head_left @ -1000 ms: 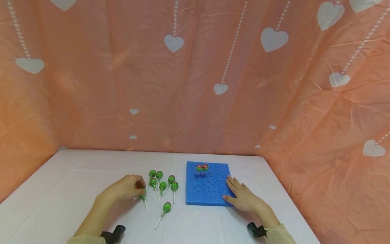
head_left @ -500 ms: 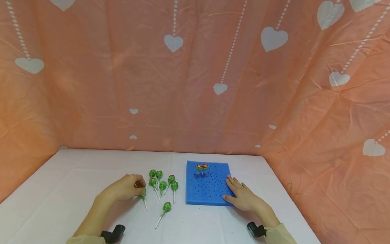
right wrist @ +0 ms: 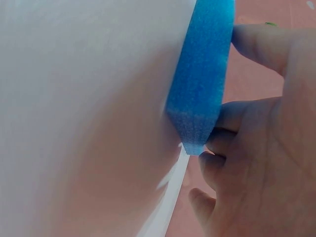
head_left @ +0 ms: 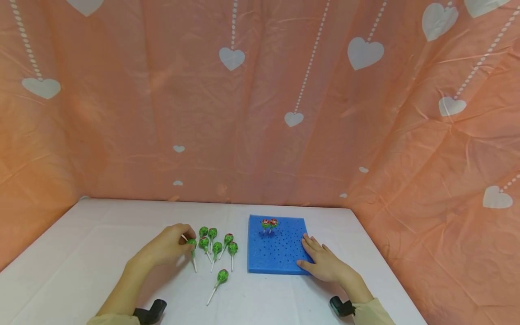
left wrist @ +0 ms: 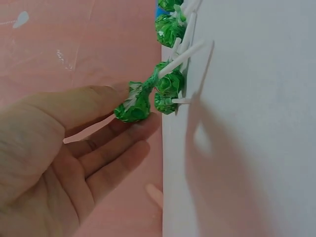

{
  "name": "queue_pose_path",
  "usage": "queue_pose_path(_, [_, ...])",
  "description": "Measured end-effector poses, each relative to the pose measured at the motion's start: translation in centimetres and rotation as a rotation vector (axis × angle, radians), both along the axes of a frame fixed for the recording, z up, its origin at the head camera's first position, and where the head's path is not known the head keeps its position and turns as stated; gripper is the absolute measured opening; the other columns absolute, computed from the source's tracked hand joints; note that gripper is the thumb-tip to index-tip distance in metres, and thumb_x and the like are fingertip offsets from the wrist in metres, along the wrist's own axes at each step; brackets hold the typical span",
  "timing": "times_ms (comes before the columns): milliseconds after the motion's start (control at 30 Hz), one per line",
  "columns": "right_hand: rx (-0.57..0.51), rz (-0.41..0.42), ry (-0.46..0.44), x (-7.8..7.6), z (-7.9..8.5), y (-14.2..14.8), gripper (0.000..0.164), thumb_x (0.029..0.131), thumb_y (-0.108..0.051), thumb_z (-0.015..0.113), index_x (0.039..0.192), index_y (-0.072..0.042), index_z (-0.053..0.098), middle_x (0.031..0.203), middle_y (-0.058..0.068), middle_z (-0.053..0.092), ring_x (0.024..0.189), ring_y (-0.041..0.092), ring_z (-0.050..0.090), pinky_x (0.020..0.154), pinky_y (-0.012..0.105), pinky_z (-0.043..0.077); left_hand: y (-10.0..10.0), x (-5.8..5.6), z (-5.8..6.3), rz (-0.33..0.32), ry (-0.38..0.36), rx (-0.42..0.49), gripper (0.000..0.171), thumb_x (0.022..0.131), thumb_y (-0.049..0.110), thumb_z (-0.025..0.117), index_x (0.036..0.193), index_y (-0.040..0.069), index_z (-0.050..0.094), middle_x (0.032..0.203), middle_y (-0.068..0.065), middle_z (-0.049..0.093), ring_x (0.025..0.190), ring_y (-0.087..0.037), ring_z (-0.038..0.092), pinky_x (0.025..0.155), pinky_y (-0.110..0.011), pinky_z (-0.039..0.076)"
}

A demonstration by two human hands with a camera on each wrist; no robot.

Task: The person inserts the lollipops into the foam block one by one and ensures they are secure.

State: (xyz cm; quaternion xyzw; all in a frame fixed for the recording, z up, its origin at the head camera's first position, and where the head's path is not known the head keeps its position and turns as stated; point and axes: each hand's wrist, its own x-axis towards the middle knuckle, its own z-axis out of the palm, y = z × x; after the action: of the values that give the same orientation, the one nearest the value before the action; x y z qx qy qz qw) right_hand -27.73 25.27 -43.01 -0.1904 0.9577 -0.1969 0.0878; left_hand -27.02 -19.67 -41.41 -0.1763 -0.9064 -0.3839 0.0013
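My left hand pinches a lollipop in a green wrapper by its candy head, between thumb and fingers. In the left wrist view its white stick points away from the palm, over other lollipops, and casts a shadow on the table. My right hand rests with fingers spread on the right edge of a blue foam block dotted with small holes. Toward the block's back left, two lollipops with red-and-green heads stand upright. The right wrist view shows the fingertips at the foam's top edge.
Several green lollipops lie in a cluster between the left hand and the block. One more lollipop lies apart, closer to the front. White cloth covers the table; an orange curtain with pale hearts hangs behind.
The left hand has moved a little toward the back of the table with the lollipop, whose stick now points more straight toward the front. The right hand and the foam block stay put.
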Motion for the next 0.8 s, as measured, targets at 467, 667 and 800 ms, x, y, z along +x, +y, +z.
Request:
queue_pose_path(467, [-0.006, 0.0, -0.003, 0.1, 0.2, -0.1, 0.079, 0.103, -0.041, 0.062, 0.158, 0.007, 0.032, 0.169, 0.022, 0.022, 0.157, 0.044, 0.014, 0.123, 0.067, 0.011, 1.6, 0.1, 1.7, 0.055, 0.254, 0.008, 0.019, 0.092, 0.003, 0.076, 0.109, 0.0, 0.069, 0.107, -0.008, 0.066, 0.092, -0.022, 0.07, 0.085, -0.044, 0.058])
queue_pose_path(667, [-0.006, 0.002, 0.002, 0.0, 0.0, 0.0, 0.079, 0.103, -0.041, 0.062, 0.158, 0.007, 0.033, 0.169, 0.022, 0.022, 0.157, 0.044, 0.014, 0.123, 0.067, 0.011, 2.3, -0.5, 1.9, 0.051, 0.353, 0.042, 0.021, 0.09, 0.001, 0.078, 0.109, -0.001, 0.07, 0.106, -0.007, 0.067, 0.092, -0.023, 0.071, 0.085, -0.044, 0.059])
queue_pose_path(800, [0.001, 0.001, 0.002, -0.1, 0.0, 0.0, 0.079, 0.103, -0.042, 0.062, 0.158, 0.007, 0.033, 0.169, 0.022, 0.022, 0.157, 0.044, 0.014, 0.123, 0.066, 0.011, 3.1, -0.7, 2.0, 0.061, 0.379, 0.057, 0.022, 0.089, 0.001, 0.079, 0.11, 0.0, 0.07, 0.104, -0.006, 0.068, 0.092, -0.022, 0.071, 0.087, -0.046, 0.059])
